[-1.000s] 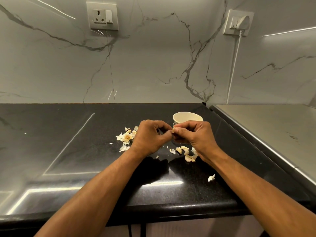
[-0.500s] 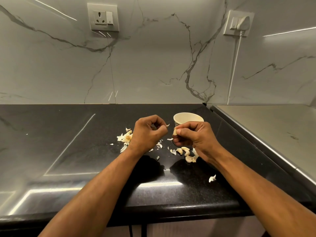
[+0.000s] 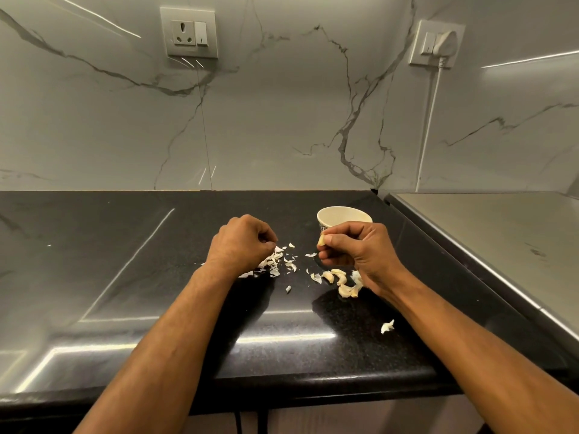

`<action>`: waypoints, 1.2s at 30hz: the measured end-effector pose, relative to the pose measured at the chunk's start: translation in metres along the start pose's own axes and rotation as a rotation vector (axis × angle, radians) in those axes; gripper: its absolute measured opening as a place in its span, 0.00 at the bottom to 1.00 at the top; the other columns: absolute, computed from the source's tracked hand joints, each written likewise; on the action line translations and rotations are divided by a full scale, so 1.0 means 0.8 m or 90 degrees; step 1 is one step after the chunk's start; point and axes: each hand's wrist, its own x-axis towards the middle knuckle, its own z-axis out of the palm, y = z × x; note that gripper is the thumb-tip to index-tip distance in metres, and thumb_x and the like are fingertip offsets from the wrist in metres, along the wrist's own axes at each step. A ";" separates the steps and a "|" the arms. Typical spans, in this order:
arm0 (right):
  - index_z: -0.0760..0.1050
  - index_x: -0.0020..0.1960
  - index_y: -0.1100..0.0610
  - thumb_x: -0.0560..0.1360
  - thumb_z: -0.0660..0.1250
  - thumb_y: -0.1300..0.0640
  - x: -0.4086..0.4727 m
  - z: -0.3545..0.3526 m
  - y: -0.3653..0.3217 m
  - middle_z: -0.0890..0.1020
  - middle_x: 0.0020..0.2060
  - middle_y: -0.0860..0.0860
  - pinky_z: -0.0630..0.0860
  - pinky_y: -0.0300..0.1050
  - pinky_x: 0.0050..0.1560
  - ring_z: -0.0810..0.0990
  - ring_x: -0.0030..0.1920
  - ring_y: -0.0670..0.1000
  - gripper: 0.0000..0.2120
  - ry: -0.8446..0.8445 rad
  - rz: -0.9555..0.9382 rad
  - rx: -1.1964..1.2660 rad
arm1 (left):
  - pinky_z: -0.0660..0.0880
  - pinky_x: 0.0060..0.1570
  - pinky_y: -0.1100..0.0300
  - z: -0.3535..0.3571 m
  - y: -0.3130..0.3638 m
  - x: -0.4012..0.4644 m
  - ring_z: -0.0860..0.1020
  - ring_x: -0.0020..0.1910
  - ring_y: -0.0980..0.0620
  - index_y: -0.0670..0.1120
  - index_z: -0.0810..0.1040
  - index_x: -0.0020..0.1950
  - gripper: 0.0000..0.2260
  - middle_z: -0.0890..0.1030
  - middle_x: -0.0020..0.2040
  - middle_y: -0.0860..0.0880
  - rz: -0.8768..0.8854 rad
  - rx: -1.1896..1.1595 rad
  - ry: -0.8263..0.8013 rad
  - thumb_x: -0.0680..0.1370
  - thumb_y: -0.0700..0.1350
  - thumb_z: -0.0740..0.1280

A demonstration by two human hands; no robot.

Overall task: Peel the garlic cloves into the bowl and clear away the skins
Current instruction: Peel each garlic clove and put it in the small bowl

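The far left of the black tabletop (image 3: 94, 245) carries nothing but reflections, so that side seems the free room for sweeping skins later. The left hand (image 3: 241, 242) hovers with fingers curled over the pile of skins (image 3: 272, 264); whether it pinches a scrap or has just let one go, I cannot tell. A few stray flakes lie between the two hands, which are well apart. The right hand (image 3: 354, 249) pinches a garlic clove (image 3: 321, 240) at its fingertips, just in front of the bowl (image 3: 344, 216). To do this step well, I judge the clove should be checked for clinging skin, then carried over the rim and released low, so it does not bounce out. More unpeeled cloves (image 3: 341, 281) lie under the right wrist, and one loose skin (image 3: 387, 326) sits nearer the front edge, where a careless forearm could brush it off. On the right a raised steel surface (image 3: 501, 245) hems the bowl in.
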 end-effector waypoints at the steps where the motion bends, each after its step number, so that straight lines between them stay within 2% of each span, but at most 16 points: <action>1: 0.82 0.43 0.66 0.73 0.70 0.69 0.000 0.000 0.000 0.83 0.35 0.61 0.82 0.44 0.34 0.82 0.32 0.54 0.03 -0.001 0.000 0.000 | 0.76 0.49 0.56 0.001 -0.001 0.000 0.79 0.45 0.56 0.55 0.85 0.46 0.06 0.82 0.43 0.57 0.000 0.012 -0.001 0.75 0.45 0.69; 4: 0.82 0.43 0.65 0.73 0.70 0.69 0.001 0.000 0.001 0.83 0.36 0.61 0.82 0.45 0.36 0.82 0.33 0.54 0.02 -0.008 0.004 -0.003 | 0.78 0.50 0.54 0.006 -0.002 0.002 0.81 0.45 0.55 0.56 0.85 0.45 0.07 0.84 0.44 0.57 0.014 -0.059 0.022 0.74 0.45 0.69; 7: 0.82 0.44 0.64 0.73 0.70 0.68 0.002 0.000 0.004 0.84 0.36 0.60 0.82 0.46 0.37 0.83 0.35 0.55 0.02 -0.028 0.014 -0.015 | 0.77 0.39 0.59 0.016 0.009 -0.003 0.77 0.31 0.58 0.53 0.85 0.42 0.04 0.83 0.34 0.52 0.081 -0.246 0.018 0.74 0.44 0.72; 9: 0.82 0.45 0.62 0.73 0.71 0.67 0.002 -0.001 0.005 0.84 0.36 0.60 0.81 0.47 0.38 0.83 0.35 0.55 0.03 -0.035 0.017 -0.022 | 0.72 0.34 0.59 0.022 0.023 -0.010 0.72 0.28 0.57 0.47 0.86 0.43 0.02 0.81 0.31 0.48 0.135 -0.312 -0.014 0.74 0.43 0.73; 12: 0.82 0.45 0.62 0.73 0.71 0.67 0.003 -0.002 0.006 0.84 0.37 0.60 0.81 0.47 0.38 0.84 0.35 0.56 0.02 -0.035 0.008 -0.035 | 0.71 0.32 0.64 0.026 0.031 -0.014 0.73 0.29 0.59 0.45 0.85 0.45 0.03 0.81 0.30 0.55 0.174 -0.364 -0.055 0.76 0.43 0.72; 19: 0.82 0.46 0.63 0.74 0.71 0.65 0.002 -0.002 0.005 0.85 0.38 0.61 0.82 0.48 0.39 0.84 0.36 0.55 0.02 -0.039 0.005 -0.044 | 0.72 0.33 0.68 0.024 0.031 -0.014 0.75 0.30 0.62 0.44 0.84 0.46 0.03 0.82 0.33 0.55 0.167 -0.418 -0.074 0.75 0.42 0.72; 23: 0.82 0.46 0.62 0.74 0.71 0.63 0.002 -0.002 0.005 0.85 0.37 0.60 0.83 0.48 0.39 0.84 0.36 0.55 0.02 -0.040 0.004 -0.042 | 0.74 0.34 0.58 0.024 0.031 -0.015 0.74 0.31 0.52 0.47 0.84 0.43 0.02 0.82 0.33 0.53 0.159 -0.423 -0.076 0.73 0.44 0.74; 26: 0.82 0.45 0.62 0.70 0.73 0.60 0.000 0.000 0.003 0.85 0.37 0.60 0.83 0.48 0.39 0.84 0.36 0.55 0.06 -0.054 0.006 -0.034 | 0.71 0.33 0.53 0.025 0.032 -0.015 0.72 0.31 0.47 0.47 0.83 0.42 0.02 0.81 0.32 0.51 0.155 -0.439 -0.051 0.73 0.43 0.74; 29: 0.82 0.47 0.63 0.67 0.74 0.60 -0.001 0.001 0.001 0.85 0.39 0.60 0.84 0.49 0.42 0.85 0.39 0.56 0.10 -0.058 0.004 -0.051 | 0.72 0.33 0.53 0.026 0.032 -0.014 0.73 0.30 0.48 0.46 0.83 0.41 0.02 0.81 0.33 0.48 0.147 -0.432 -0.027 0.73 0.42 0.74; 33: 0.83 0.45 0.62 0.66 0.75 0.59 -0.003 0.002 0.000 0.85 0.39 0.60 0.83 0.47 0.42 0.84 0.39 0.56 0.09 -0.053 -0.007 -0.067 | 0.73 0.32 0.54 0.027 0.032 -0.016 0.73 0.29 0.52 0.47 0.83 0.40 0.03 0.80 0.30 0.52 0.143 -0.402 -0.021 0.74 0.42 0.73; 36: 0.84 0.44 0.61 0.65 0.75 0.58 -0.005 0.003 -0.001 0.85 0.39 0.60 0.83 0.46 0.41 0.84 0.38 0.56 0.09 -0.060 -0.014 -0.067 | 0.72 0.29 0.61 0.025 0.036 -0.018 0.73 0.27 0.55 0.44 0.83 0.39 0.05 0.80 0.30 0.52 0.112 -0.446 -0.033 0.74 0.37 0.71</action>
